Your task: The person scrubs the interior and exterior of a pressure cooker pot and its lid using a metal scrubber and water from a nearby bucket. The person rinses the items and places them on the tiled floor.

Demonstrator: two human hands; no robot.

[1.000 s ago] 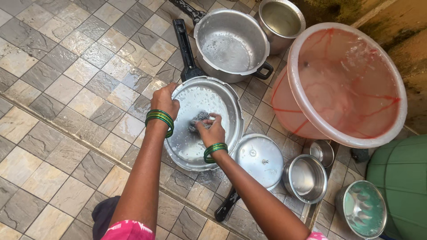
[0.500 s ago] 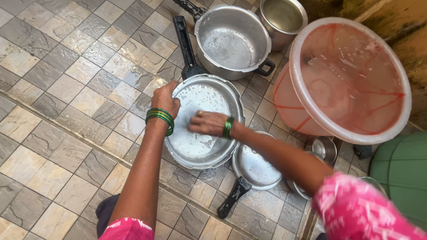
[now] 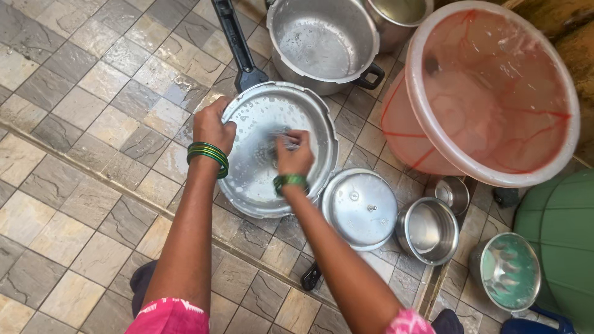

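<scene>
A person crouches over a tiled floor [image 3: 74, 124], scrubbing a large round metal lid [image 3: 260, 124] that has a black handle [image 3: 232, 43] pointing away. The left hand [image 3: 211, 127], green bangles [image 3: 209, 154] at the wrist, grips the lid's near-left rim, fingers curled over the edge. The right hand [image 3: 294, 154] is clenched on a steel scrubber [image 3: 283, 137], pressed to the soapy middle of the lid. The lid sits tilted on the floor, between the person and an open pressure cooker [image 3: 322, 43] just beyond it. A smaller lid [image 3: 362, 207] lies just beside the big one, to the right, with a small steel bowl [image 3: 428, 230] touching it. A large translucent pink tub [image 3: 489, 93] stands at upper right. A second bowl [image 3: 510, 271] rests near a green container [image 3: 557, 229] at the lower right edge. Another steel pot [image 3: 399, 15] shows partly behind the cooker.
</scene>
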